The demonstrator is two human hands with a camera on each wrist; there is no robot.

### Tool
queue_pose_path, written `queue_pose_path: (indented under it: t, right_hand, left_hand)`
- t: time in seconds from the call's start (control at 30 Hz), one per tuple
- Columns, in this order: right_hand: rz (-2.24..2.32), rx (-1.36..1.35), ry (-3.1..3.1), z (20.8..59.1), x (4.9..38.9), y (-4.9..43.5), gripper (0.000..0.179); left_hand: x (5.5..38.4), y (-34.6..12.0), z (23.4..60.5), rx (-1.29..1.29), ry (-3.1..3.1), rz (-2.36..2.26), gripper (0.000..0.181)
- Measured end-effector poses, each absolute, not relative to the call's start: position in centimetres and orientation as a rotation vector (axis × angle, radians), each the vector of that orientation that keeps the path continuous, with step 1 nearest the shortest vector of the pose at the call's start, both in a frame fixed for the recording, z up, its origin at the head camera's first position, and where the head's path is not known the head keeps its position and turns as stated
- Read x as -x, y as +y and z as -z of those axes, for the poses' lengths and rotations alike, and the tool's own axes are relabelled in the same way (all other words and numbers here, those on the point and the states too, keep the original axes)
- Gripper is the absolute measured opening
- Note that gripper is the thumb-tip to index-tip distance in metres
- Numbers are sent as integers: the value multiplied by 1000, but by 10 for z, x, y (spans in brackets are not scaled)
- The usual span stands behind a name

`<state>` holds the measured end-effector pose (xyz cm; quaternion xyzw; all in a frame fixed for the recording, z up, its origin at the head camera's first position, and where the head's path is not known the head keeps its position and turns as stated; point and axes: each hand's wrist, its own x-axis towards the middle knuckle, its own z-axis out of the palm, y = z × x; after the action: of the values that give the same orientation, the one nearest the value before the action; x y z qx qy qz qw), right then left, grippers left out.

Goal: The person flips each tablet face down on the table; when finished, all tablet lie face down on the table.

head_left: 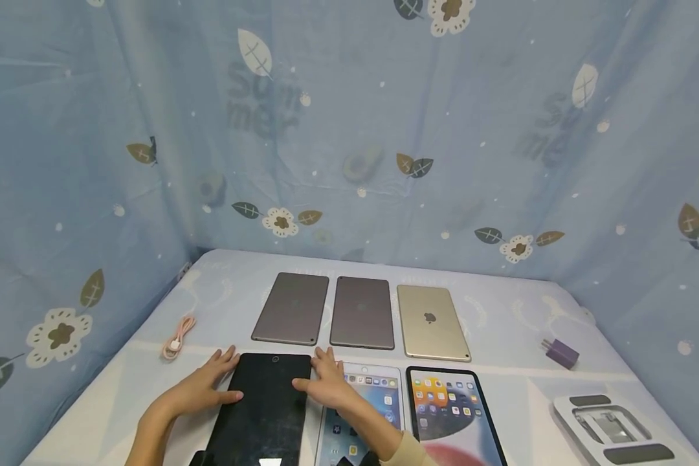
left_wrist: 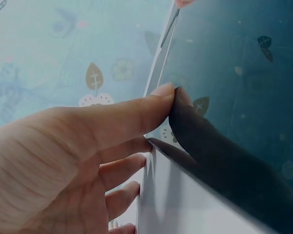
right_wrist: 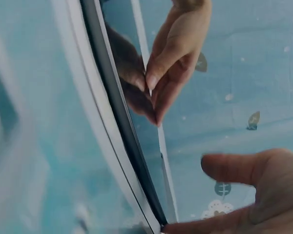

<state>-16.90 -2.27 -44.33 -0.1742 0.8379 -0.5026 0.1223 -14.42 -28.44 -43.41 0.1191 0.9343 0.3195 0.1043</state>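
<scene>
A black-screened tablet lies face up at the front of the table, its home button at the far end. My left hand is at its left edge, the thumb on the dark glass and the fingers along the side. From the left wrist view, the thumb and forefinger pinch the tablet's rim. Around its far right corner my right hand is spread. The right wrist view has that thumb apart from the glass, while a fingertip touches the edge.
Right of the black tablet lie a white tablet and a black-rimmed tablet, both showing app icons. Behind are two grey tablets and a gold one, backs up. A pink cable, purple charger and white stand lie around.
</scene>
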Motion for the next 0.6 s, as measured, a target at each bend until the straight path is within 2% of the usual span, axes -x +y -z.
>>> queue_pose_path:
  t: [0.33, 0.6]
  right_hand:
    - [1848, 432, 2209, 437, 162, -25, 49]
    - [1968, 552, 1970, 426, 160, -26, 59]
  left_hand:
    - [138, -282, 431, -341, 2713, -998, 88]
    - [138, -277, 428, -338, 2672, -1036, 95]
